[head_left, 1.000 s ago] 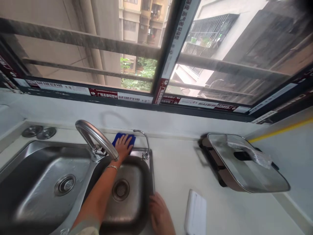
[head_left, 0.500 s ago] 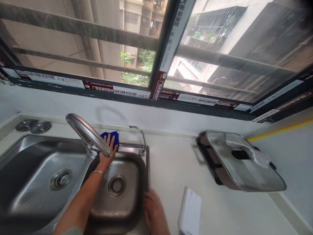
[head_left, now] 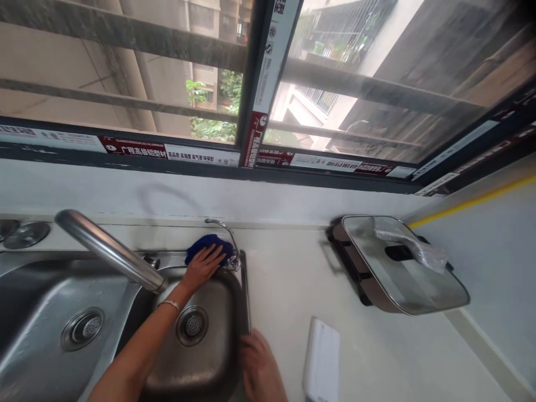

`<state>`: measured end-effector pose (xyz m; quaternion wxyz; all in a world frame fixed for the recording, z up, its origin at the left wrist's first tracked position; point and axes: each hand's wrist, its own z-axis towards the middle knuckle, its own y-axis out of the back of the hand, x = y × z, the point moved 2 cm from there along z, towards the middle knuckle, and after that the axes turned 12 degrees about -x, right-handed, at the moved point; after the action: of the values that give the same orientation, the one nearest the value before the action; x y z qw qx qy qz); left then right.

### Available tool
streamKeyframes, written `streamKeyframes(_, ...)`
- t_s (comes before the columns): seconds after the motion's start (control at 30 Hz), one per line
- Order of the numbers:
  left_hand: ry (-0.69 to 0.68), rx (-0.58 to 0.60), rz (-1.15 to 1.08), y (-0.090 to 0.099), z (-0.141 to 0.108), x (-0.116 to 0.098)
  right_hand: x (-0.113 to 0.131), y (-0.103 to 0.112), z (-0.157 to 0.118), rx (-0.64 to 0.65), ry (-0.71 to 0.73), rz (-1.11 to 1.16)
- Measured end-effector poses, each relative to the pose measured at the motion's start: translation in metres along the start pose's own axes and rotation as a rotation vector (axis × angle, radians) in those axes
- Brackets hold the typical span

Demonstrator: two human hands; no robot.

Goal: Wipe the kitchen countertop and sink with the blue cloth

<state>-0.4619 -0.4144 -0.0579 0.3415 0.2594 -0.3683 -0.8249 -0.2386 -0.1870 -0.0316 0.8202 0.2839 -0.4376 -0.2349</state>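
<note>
Since half a second ago the left hand [head_left: 204, 264] has slid the blue cloth [head_left: 208, 246] rightward along the back ledge of the sink [head_left: 125, 312], from behind the large faucet [head_left: 109, 251] to just beside the small tap [head_left: 224, 234].

Head view: the left hand lies flat, fingers spread, palm pressing the cloth onto the ledge rather than gripping it; a bracelet sits at the wrist. The right hand [head_left: 259, 365] rests nearer the person, on the sink's right rim, fingers apparently loosely curled over the edge, though the frame cuts it off. Right of that hand lies a white board [head_left: 322, 360]; farther off stands a lidded electric pan [head_left: 397, 265].

The step in hand looks like wiping the ledge; the next stroke would call for working round the small tap's base.
</note>
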Motion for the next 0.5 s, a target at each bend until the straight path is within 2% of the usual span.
streamKeyframes(0.13,-0.093,0.049,-0.062,-0.008,0.03,-0.01,0.002,0.001,0.001,0.004,-0.024,0.012)
streamKeyframes(0.23,-0.114,0.061,-0.087,-0.007,0.039,-0.01,0.002,0.0,0.001,0.005,-0.039,0.009)
streamKeyframes(0.37,-0.089,0.032,-0.065,-0.005,0.029,-0.012,0.002,0.001,0.001,0.019,-0.021,0.002)
streamKeyframes(0.5,-0.024,0.01,0.024,-0.002,-0.002,-0.01,0.003,0.005,0.001,0.009,0.018,-0.042)
